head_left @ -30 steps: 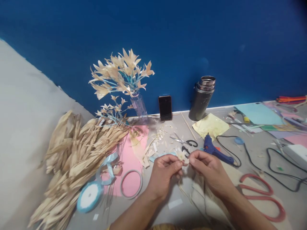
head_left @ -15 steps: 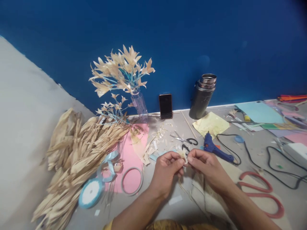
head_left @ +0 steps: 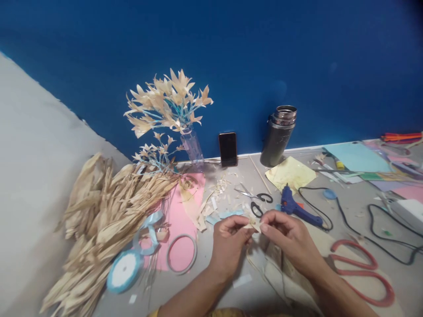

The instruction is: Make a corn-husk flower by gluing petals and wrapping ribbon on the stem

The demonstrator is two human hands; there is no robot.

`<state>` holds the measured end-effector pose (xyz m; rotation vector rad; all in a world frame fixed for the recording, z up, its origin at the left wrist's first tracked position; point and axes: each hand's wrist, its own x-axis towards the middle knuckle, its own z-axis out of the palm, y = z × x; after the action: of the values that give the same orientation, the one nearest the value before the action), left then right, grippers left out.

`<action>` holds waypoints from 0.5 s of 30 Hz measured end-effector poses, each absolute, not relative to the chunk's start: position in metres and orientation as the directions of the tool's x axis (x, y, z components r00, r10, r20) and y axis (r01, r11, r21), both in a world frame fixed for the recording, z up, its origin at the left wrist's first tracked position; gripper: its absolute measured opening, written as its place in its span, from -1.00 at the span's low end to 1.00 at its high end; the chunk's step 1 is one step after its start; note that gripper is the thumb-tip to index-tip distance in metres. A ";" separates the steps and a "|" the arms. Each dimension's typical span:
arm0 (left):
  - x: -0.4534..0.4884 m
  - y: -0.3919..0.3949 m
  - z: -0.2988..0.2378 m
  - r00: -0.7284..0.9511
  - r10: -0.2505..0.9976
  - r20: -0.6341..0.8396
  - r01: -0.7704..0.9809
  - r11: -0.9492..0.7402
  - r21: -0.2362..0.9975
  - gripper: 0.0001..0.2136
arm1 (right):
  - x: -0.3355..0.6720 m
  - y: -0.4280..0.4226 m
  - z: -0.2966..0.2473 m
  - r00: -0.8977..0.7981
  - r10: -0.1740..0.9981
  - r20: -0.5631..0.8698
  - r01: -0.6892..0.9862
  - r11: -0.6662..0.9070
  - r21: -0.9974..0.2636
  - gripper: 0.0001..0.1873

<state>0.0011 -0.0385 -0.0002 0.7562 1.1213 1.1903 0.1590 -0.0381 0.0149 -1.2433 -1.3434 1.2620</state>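
Note:
A small cream-coloured husk flower (head_left: 253, 224) is pinched between the fingertips of both hands above the table. My left hand (head_left: 229, 242) is closed on its left side, and my right hand (head_left: 286, 235) is closed on its right side. Thin stem-like strands hang below the hands; I cannot tell whether they join the flower. Just beyond the fingers lie black-handled scissors (head_left: 256, 210). To the right of them rests a blue glue gun (head_left: 297, 209). Light blue ribbon pieces (head_left: 228, 214) lie behind my left hand.
Dried corn husks (head_left: 109, 220) are heaped at left, beside a ribbon spool (head_left: 124, 270) and a tape roll (head_left: 181, 254). Husk flowers stand in a clear vase (head_left: 192, 147). A phone (head_left: 228, 149) and a flask (head_left: 279, 136) stand by the wall. Red-handled scissors (head_left: 370, 281) lie at right.
My hands have sunk slightly, and the flower has turned so that its petals spread flatter between the fingers. More of the black scissors' handle shows. The view has shifted a little.

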 end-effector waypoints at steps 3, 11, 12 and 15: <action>0.001 -0.038 -0.002 -0.019 0.976 -0.219 -0.310 0.203 0.929 -0.89 | 0.160 -0.041 0.014 -0.027 1.000 -0.006 0.077 -0.004 -0.997 -0.75; 0.001 -0.035 -0.004 0.051 0.947 -0.318 -0.529 0.296 0.796 -0.77 | 0.161 -0.043 0.018 -0.104 0.994 -0.029 0.079 -0.021 -0.997 -0.75; 0.000 -0.034 -0.003 0.079 0.941 -0.328 -0.545 0.316 0.777 -0.76 | 0.162 -0.042 0.020 -0.152 0.988 -0.036 0.096 -0.022 -0.995 -0.76; -0.004 -0.032 0.003 0.132 0.939 -0.318 -0.501 0.340 0.796 -0.74 | 0.163 -0.037 0.025 -0.257 0.964 -0.063 0.188 -0.014 -0.982 -0.78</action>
<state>-0.0040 -0.0321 0.0026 0.5853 0.9248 1.1353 0.1632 -0.0372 0.0252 -1.2399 -1.5283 1.3406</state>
